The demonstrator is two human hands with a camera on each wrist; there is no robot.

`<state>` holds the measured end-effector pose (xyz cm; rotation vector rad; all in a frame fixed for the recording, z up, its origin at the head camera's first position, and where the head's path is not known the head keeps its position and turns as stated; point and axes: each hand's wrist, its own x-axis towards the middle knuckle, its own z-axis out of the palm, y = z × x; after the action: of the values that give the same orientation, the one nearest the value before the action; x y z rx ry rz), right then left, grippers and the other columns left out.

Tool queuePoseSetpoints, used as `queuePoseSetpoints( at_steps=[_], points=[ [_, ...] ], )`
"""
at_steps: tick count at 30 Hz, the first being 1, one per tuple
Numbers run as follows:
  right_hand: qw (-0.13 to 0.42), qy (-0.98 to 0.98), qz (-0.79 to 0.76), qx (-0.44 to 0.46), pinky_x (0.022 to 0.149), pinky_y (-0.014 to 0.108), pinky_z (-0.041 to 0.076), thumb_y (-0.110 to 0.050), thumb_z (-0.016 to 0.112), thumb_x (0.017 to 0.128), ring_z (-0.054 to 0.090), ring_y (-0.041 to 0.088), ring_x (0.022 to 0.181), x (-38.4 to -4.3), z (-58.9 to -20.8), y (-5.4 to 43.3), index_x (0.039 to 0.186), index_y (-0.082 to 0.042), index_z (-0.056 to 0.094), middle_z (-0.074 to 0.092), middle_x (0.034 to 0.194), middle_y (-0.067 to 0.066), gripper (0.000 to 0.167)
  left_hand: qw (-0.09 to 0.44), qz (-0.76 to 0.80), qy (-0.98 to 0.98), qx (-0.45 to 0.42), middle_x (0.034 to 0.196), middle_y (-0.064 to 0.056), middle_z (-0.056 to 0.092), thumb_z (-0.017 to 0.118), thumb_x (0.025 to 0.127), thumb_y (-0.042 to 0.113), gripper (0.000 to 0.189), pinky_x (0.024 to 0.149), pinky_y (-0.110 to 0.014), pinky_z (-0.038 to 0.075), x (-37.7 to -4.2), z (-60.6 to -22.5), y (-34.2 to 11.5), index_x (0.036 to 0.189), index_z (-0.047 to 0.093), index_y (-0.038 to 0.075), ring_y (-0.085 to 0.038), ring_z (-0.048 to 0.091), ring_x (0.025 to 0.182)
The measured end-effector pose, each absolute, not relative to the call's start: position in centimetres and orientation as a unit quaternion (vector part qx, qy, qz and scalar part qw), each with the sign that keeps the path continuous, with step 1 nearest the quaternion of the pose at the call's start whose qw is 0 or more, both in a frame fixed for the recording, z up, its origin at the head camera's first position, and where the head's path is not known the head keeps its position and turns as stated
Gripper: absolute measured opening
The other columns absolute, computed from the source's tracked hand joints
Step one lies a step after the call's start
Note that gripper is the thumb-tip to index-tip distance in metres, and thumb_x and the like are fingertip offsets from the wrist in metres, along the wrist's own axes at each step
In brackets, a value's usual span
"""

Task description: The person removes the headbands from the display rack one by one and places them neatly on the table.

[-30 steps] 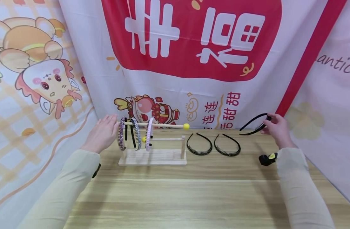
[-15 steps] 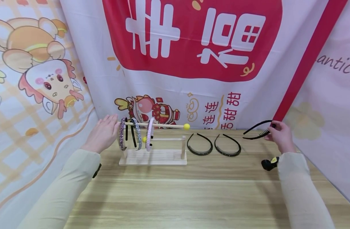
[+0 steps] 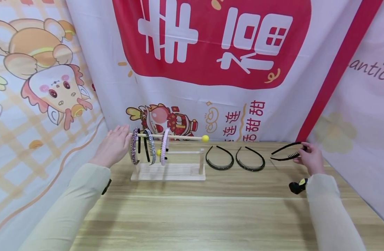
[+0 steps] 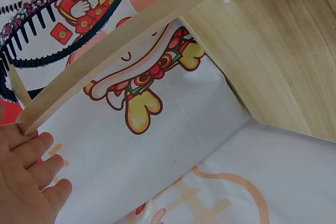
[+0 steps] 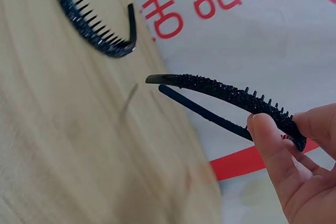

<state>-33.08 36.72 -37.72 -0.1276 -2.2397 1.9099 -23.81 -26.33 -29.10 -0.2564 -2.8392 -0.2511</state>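
Pinching: right hand [image 3: 312, 159], on the curve of one black headband [image 5: 210, 87], above the worktop [image 3: 192, 216] near three o'clock. Small grip could let it slip or swivel. Left hand [image 3: 112, 146]: fingers extended, touching rack [image 3: 168, 173], seven o'clock; uneven pressure might tip it. Headband: toothed arc, gritty glitter. Rack: pale wood.
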Motion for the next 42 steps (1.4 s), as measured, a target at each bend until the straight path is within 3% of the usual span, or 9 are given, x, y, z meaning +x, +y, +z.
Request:
queuePoseSetpoints(
  at_steps=[5, 11, 16, 24, 31, 42],
  points=[
    [0.099, -0.769, 0.63, -0.052, 0.059, 0.028, 0.056, 0.005, 0.037, 0.092, 0.063, 0.013, 0.053, -33.0, -38.9, 37.4, 0.139, 0.014, 0.019, 0.044, 0.097, 0.02, 0.051, 0.139, -0.089, -0.982, -0.089, 0.143, -0.031, 0.021, 0.018, 0.102, 0.029, 0.055, 0.108, -0.055, 0.005, -23.8, -29.0, -26.2, 0.141, 0.02, -0.01, -0.047, 0.014, 0.131],
    [0.098, -0.779, 0.617, -0.043, 0.058, 0.03, 0.056, 0.007, 0.038, 0.091, 0.065, 0.017, 0.053, -32.7, -40.0, 37.9, 0.135, 0.017, 0.023, 0.054, 0.077, 0.007, 0.048, 0.143, -0.088, -0.982, -0.09, 0.142, -0.031, 0.022, 0.018, 0.102, 0.028, 0.054, 0.108, -0.055, 0.006, -23.7, -28.9, -26.2, 0.14, 0.02, -0.01, -0.047, 0.015, 0.131],
    [0.077, -0.791, 0.605, -0.047, 0.059, 0.029, 0.056, -0.004, 0.043, 0.094, 0.065, 0.017, 0.056, -32.4, -41.0, 38.1, 0.132, 0.017, 0.028, 0.054, 0.085, 0.009, 0.046, 0.144, -0.089, -0.982, -0.089, 0.142, -0.031, 0.023, 0.019, 0.102, 0.028, 0.054, 0.108, -0.055, 0.006, -23.6, -28.9, -26.2, 0.14, 0.021, -0.01, -0.047, 0.015, 0.131],
    [-0.016, -0.807, 0.588, -0.059, 0.056, 0.031, 0.056, -0.014, 0.045, 0.095, 0.061, 0.015, 0.056, -32.5, -42.8, 38.1, 0.11, 0.012, 0.042, 0.058, 0.068, 0.005, 0.03, 0.143, -0.084, -0.982, -0.091, 0.142, -0.031, 0.022, 0.018, 0.102, 0.028, 0.054, 0.108, -0.055, 0.006, -23.7, -29.0, -26.3, 0.14, 0.02, -0.01, -0.047, 0.015, 0.131],
    [-0.094, -0.804, 0.586, -0.052, 0.053, 0.028, 0.054, -0.01, 0.043, 0.097, 0.062, 0.014, 0.058, -32.6, -44.1, 37.4, 0.1, 0.007, 0.046, 0.06, 0.07, 0.002, 0.018, 0.137, -0.087, -0.983, -0.088, 0.143, -0.03, 0.021, 0.017, 0.102, 0.029, 0.055, 0.108, -0.054, 0.006, -23.6, -29.0, -26.2, 0.141, 0.019, -0.009, -0.047, 0.015, 0.131],
    [-0.055, -0.826, 0.557, -0.064, 0.05, 0.026, 0.053, -0.008, 0.046, 0.095, 0.06, 0.011, 0.054, -33.1, -45.0, 37.0, 0.108, 0.015, 0.047, 0.059, 0.066, 0.001, 0.027, 0.141, -0.088, -0.983, -0.082, 0.143, -0.03, 0.021, 0.017, 0.102, 0.03, 0.056, 0.108, -0.054, 0.006, -23.8, -29.2, -26.3, 0.141, 0.02, -0.01, -0.045, 0.014, 0.132]
  ],
)
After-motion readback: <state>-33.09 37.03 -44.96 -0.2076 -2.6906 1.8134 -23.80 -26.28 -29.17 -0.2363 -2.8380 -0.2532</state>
